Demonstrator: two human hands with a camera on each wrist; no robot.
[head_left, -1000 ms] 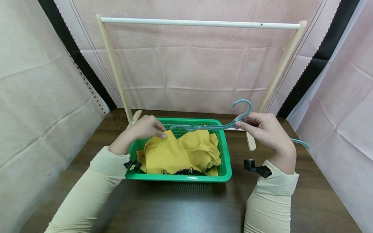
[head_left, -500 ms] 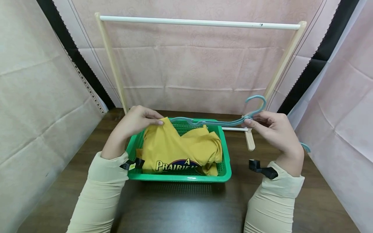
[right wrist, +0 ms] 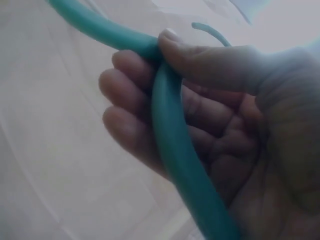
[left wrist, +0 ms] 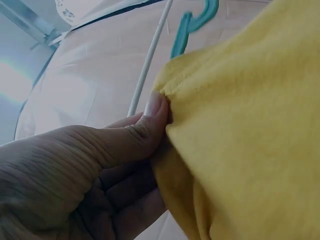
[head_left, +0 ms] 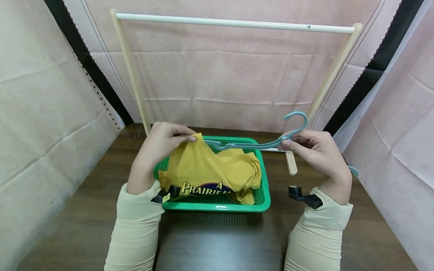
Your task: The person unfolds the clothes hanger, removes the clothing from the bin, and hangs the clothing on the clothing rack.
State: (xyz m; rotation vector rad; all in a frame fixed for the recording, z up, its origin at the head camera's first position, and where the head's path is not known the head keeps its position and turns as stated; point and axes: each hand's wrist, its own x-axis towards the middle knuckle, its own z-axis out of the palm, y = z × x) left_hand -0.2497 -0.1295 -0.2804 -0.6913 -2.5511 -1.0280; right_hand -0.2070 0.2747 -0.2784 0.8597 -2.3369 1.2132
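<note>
A yellow T-shirt (head_left: 210, 169) with dark printed lettering lies bunched in a green basket (head_left: 217, 207). My left hand (head_left: 166, 145) pinches one edge of it between thumb and fingers and lifts that edge up at the basket's back left. In the left wrist view the yellow cloth (left wrist: 245, 115) drapes from the thumb (left wrist: 150, 117). To the right, my right hand (head_left: 313, 148) grips a blue hanger (head_left: 251, 145) near the base of its hook. The hanger's left arm reaches over the basket, its tip right behind the lifted cloth. The other arm passes behind my right wrist.
A rack with a white top bar (head_left: 234, 23) and wooden posts (head_left: 130, 71) stands behind the basket. One wooden foot (head_left: 291, 163) shows right of the basket. Pale cloth walls (head_left: 390, 124) enclose the brown table (head_left: 230, 241) at the back and both sides.
My left hand has taken the shirt's edge and raised it, then shifted slightly right. More of the printed lettering shows. My right hand has moved a little right with the hanger.
</note>
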